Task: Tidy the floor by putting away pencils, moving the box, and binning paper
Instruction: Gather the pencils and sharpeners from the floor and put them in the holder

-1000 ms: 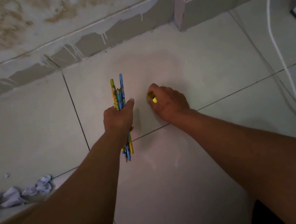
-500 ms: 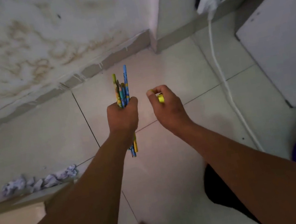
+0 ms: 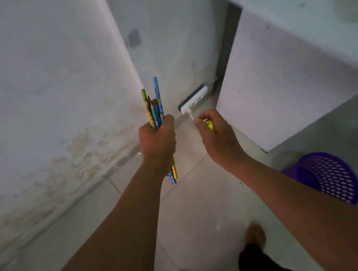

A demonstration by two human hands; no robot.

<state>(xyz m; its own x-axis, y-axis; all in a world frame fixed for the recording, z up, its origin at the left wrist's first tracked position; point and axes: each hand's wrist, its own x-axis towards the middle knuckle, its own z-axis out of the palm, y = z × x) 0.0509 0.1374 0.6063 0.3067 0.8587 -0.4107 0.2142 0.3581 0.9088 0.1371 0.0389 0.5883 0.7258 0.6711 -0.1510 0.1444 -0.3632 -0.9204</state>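
A water-stained white wall (image 3: 38, 99) meets a pale tiled floor (image 3: 197, 214) at left. A white cabinet (image 3: 292, 75) stands right, a power strip (image 3: 193, 99) at the far corner, dimly lit.

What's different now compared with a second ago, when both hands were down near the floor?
The person has stood up: both hands have risen away from the floor, and a purple basket has come into view. Nothing was let go: the left hand still grips the bundle of pencils, and the right hand still holds the small yellow thing.
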